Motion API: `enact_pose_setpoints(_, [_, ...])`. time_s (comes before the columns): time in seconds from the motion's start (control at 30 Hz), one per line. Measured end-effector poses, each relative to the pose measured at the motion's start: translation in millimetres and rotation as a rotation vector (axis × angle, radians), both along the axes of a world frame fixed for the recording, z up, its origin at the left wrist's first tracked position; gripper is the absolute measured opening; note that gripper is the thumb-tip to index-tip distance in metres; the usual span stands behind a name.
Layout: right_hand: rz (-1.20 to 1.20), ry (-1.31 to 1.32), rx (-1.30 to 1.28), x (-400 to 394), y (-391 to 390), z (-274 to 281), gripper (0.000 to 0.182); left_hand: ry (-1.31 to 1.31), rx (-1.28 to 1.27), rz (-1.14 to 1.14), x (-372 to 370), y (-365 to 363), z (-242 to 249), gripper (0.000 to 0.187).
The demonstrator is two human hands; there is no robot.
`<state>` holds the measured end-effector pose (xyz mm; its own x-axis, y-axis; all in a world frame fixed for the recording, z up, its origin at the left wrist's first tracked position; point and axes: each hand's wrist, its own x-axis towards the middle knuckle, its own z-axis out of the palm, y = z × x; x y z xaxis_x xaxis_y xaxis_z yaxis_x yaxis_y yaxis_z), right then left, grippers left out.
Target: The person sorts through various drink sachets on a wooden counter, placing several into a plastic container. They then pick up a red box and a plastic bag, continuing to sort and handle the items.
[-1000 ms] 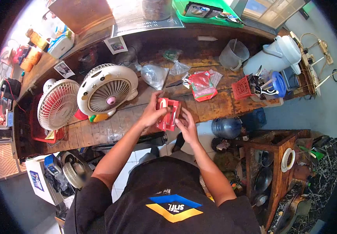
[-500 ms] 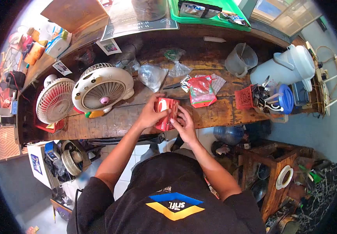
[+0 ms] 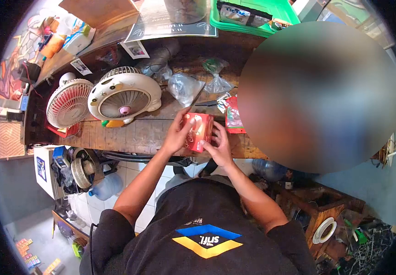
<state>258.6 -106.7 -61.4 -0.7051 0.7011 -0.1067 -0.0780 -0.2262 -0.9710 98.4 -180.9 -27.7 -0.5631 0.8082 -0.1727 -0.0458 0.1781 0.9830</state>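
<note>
A small red box with pale printed pictures and lettering is held between my two hands, over the front part of the wooden table. My left hand grips its left side, with the thumb lying on the printed face. On the right side, my right hand has its thumb at the lower edge and its fingers behind the box. Just right of the box lies a red packet, partly hidden by a blurred patch. Beyond my hands sits a clear plastic bag.
Two fans, a white animal-shaped fan and a smaller fan, stand at the left of the wooden table. Another knotted bag and a green tray are farther back. A large blurred patch hides the right side.
The box has turned so its broad printed face shows more fully. My view has shifted slightly, and a blurred patch now covers the jug, cutlery and bucket on the right.
</note>
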Motion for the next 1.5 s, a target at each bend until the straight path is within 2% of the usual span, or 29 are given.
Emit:
enact_pose_setpoints(0.03, [0.004, 0.014, -0.035, 1, 5, -1, 0.075, -0.135, 0.085, 0.066, -2, 2, -2, 0.061])
enact_pose_setpoints(0.07, [0.013, 0.017, -0.032, 3, 10, -2, 0.075, -0.131, 0.089, 0.074, -5, 5, -4, 0.061])
enact_pose_setpoints(0.13, [-0.008, -0.004, -0.119, 7, 16, 0, 0.074, -0.034, 0.069, 0.197, -13, 13, -3, 0.057])
enact_pose_setpoints(0.17, [-0.002, -0.010, -0.070, 10, 19, 1, 0.072, 0.078, -0.005, 0.276, -16, 18, -2, 0.063])
enact_pose_setpoints(0.2, [-0.001, -0.008, -0.066, 12, 21, 10, 0.072, 0.079, -0.001, 0.277, -19, 25, -4, 0.063])
enact_pose_setpoints(0.27, [-0.004, -0.021, -0.370, 18, 23, 31, 0.071, 0.313, -0.143, 0.524, -24, 44, -18, 0.075])
enact_pose_setpoints(0.3, [-0.001, -0.030, -0.366, 22, 21, 32, 0.069, 0.225, -0.126, 0.571, -29, 57, -29, 0.086])
enact_pose_setpoints(0.33, [-0.015, -0.026, -0.366, 27, 19, 29, 0.069, 0.227, -0.124, 0.557, -36, 68, -35, 0.086])
enact_pose_setpoints(0.4, [-0.039, 0.052, -0.487, 41, 9, 17, 0.068, 0.401, -0.317, 0.678, -43, 84, -45, 0.086])
enact_pose_setpoints(0.47, [-0.101, 0.090, -0.513, 56, -1, 8, 0.070, 0.430, -0.268, 0.527, -53, 81, -39, 0.073])
enact_pose_setpoints(0.53, [-0.137, 0.177, -0.532, 69, -13, 13, 0.067, 0.425, -0.285, 0.473, -51, 73, -34, 0.065])
enact_pose_setpoints(0.6, [-0.279, 0.159, -0.531, 84, -33, 19, 0.061, 0.538, -0.033, 0.375, -46, 57, -37, 0.056])
enact_pose_setpoints(0.67, [-0.337, 0.217, -0.495, 102, -49, 18, 0.062, 0.350, 0.136, 0.240, -29, 34, -16, 0.048])
enact_pose_setpoints(0.73, [-0.431, 0.260, -0.465, 114, -73, 14, 0.062, 0.349, 0.150, 0.089, -16, 10, 5, 0.045])
enact_pose_setpoints(0.8, [-0.507, 0.387, -0.484, 121, -102, 16, 0.061, 0.288, 0.208, -0.106, -12, -12, 2, 0.045])
enact_pose_setpoints(0.93, [-0.783, 0.532, -0.536, 118, -180, -16, 0.055, 0.117, 0.266, -0.448, 21, -47, 26, 0.051])
enact_pose_setpoints(1.03, [-0.875, 0.630, -0.512, 117, -253, -26, 0.051, 0.066, 0.277, -0.654, 33, -75, 12, 0.059])
enact_pose_setpoints(1.1, [-0.902, 0.694, -0.657, 108, -289, -24, 0.051, 0.065, 0.233, -0.783, 34, -85, 7, 0.061])
enact_pose_setpoints(1.13, [-0.920, 0.711, -0.649, 108, -311, -24, 0.051, 0.057, 0.209, -0.870, 39, -95, 2, 0.062])
enact_pose_setpoints(1.2, [-1.027, 0.584, -0.624, 110, -346, -26, 0.051, 0.119, 0.197, -0.918, 56, -114, -3, 0.056])
enact_pose_setpoints(1.27, [-1.107, 0.606, -0.585, 118, -374, -29, 0.048, 0.055, 0.194, -1.053, 70, -127, -11, 0.056])
enact_pose_setpoints(1.37, [-1.296, 0.428, -0.537, 148, -413, -32, 0.055, -0.052, 0.167, -1.182, 96, -143, -16, 0.052])
enact_pose_setpoints(1.47, [-1.493, 0.068, -0.542, 192, -443, -29, 0.061, -0.061, 0.110, -1.234, 121, -156, -25, 0.054])
enact_pose_setpoints(1.5, [-1.548, -0.079, -0.485, 212, -455, -45, 0.063, -0.046, 0.063, -1.253, 129, -161, -28, 0.055])
